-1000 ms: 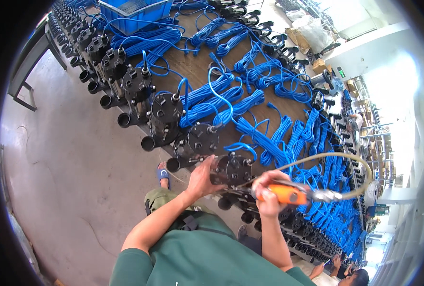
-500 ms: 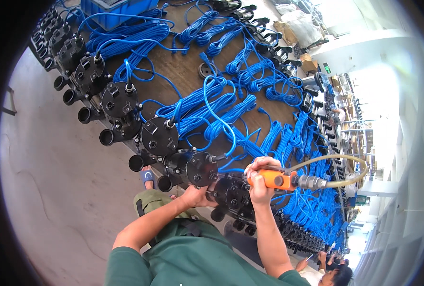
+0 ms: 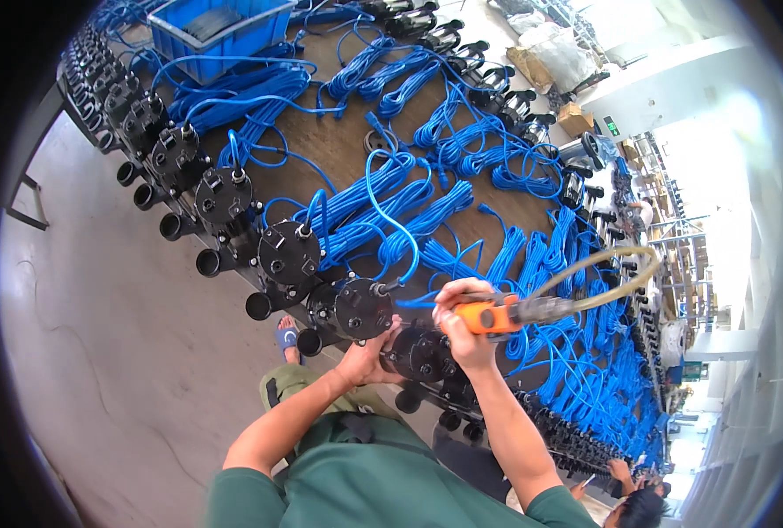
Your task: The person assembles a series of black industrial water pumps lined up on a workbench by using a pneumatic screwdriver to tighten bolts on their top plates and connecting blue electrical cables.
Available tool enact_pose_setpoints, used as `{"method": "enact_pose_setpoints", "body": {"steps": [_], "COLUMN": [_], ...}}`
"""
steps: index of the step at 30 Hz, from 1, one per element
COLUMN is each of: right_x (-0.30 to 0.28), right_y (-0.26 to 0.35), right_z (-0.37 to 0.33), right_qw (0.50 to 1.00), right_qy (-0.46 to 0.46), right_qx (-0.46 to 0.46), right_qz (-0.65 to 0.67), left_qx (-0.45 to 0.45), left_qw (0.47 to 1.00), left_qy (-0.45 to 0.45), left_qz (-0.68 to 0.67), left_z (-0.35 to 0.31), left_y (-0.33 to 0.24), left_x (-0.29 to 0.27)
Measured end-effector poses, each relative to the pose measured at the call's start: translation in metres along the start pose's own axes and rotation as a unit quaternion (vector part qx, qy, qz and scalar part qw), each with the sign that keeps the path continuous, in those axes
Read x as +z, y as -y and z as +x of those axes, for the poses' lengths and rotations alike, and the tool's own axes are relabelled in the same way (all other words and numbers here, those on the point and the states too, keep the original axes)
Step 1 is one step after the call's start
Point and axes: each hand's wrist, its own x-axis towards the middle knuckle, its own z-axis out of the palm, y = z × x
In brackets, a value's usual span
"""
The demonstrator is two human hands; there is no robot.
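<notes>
Fingers of right hand (image 3: 463,327) grip orange tool (image 3: 484,315); left hand (image 3: 369,356) apparently clasps black pump (image 3: 419,354).

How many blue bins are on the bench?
1: the blue bin sits at the far end of the bench, beside coiled blue cables. Others may lie outside view.

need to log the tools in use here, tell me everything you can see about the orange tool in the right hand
The orange tool is a short, stubby handheld driver with a bright orange body that looks like plastic. A silvery metal fitting at its rear joins a pale, yellowish hose that curves up and around over the blue cables. The right hand wraps its body, so the working end is hidden. It lies roughly level above a black pump at the table's near edge, which the left hand steadies.
</notes>
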Motion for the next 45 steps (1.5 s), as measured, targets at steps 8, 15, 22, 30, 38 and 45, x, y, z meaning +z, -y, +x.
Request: {"method": "enact_pose_setpoints", "body": {"steps": [8,15,22,30,38,45], "right_x": [-0.009,-0.041,-0.134,-0.124,-0.095,-0.085], "right_y": [0.003,0.148,0.253,0.128,0.045,0.011], "right_z": [-0.007,-0.053,-0.164,-0.163,-0.156,-0.147], "right_qw": [1.0,0.967,0.846,0.98,0.99,0.993], "right_qy": [0.0,-0.064,-0.076,-0.073,-0.014,0.009], "right_qx": [-0.018,-0.188,-0.514,-0.175,-0.102,-0.058], "right_qz": [0.001,-0.158,0.119,0.057,0.096,0.099], "left_qx": [0.014,-0.065,-0.146,-0.113,-0.08,-0.059], "left_qw": [0.999,0.977,0.982,0.942,0.95,0.955], "left_qy": [-0.037,-0.146,-0.086,-0.211,-0.206,-0.174], "left_qz": [-0.024,0.145,0.079,0.237,0.221,0.234], "left_z": [0.005,-0.013,-0.079,-0.064,-0.065,-0.069], "left_y": [-0.004,-0.041,-0.061,-0.017,-0.02,-0.023], "left_x": [0.009,0.019,0.102,0.145,0.149,0.142]}}
